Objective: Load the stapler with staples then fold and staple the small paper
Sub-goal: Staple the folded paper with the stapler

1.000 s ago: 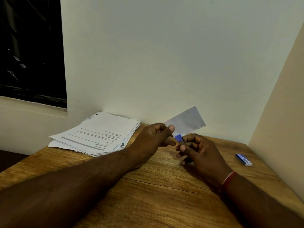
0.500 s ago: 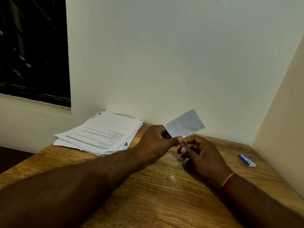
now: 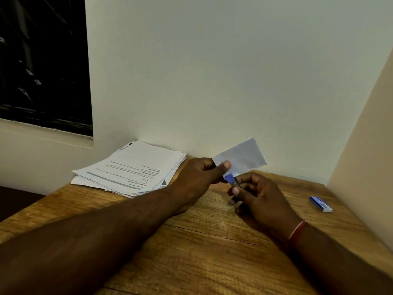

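The left hand (image 3: 197,177) has its grip pinched on a corner of the small paper (image 3: 244,158), thumb on top. It holds the sheet clear of the tabletop (image 3: 212,252), leaving the lower edge free. The right hand (image 3: 261,199) has its grip clamped round the stapler (image 3: 229,178), with the blue nose at that edge. Whether the jaws straddle the sheet cannot be told. The staple box (image 3: 320,203) lies well apart to the right, which suggests loading is done. A stack of printed sheets (image 3: 131,169) rests on the left.

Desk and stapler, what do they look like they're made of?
Desk: wood or wood-look laminate, matte, with visible grain and a seam line. Stapler: blue end looks plastic, the grey strip behind it probably metal; mostly hidden in the right hand.
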`<state>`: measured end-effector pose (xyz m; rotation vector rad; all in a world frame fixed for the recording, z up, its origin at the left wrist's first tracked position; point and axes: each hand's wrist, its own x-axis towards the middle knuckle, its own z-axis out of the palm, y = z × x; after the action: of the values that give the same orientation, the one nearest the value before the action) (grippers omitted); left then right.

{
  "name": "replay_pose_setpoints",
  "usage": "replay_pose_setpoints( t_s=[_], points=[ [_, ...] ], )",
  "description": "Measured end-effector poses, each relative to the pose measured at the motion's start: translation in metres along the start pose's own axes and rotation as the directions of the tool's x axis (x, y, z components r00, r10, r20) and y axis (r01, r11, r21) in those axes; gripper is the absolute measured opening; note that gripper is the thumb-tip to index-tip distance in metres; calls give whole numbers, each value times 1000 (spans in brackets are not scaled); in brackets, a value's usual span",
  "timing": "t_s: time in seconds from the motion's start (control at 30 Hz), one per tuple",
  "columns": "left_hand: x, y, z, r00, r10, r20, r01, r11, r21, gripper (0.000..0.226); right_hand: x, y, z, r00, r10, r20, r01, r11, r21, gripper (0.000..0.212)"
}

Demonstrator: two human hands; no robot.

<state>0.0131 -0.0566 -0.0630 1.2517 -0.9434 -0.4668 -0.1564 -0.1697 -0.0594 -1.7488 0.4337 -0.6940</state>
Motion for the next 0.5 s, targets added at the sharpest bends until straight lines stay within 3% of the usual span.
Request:
replay_pose_setpoints(
  t_s=[0.13,0.37,0.5],
  points=[
    [6,2,-1,999,-35,-40,32,997,-68,33,-1,-1,-1,1000,-10,5,9,999,45,16],
    [8,4,-7,988,-101,-113,88,990,-114,34,11,8,-21,974,-70,-218,-7,942,-335,9],
    [3,6,-9,990,-109,-93,101,991,-91,35,21,18,-45,975,-54,-214,-95,774,-626,15]
  ],
)
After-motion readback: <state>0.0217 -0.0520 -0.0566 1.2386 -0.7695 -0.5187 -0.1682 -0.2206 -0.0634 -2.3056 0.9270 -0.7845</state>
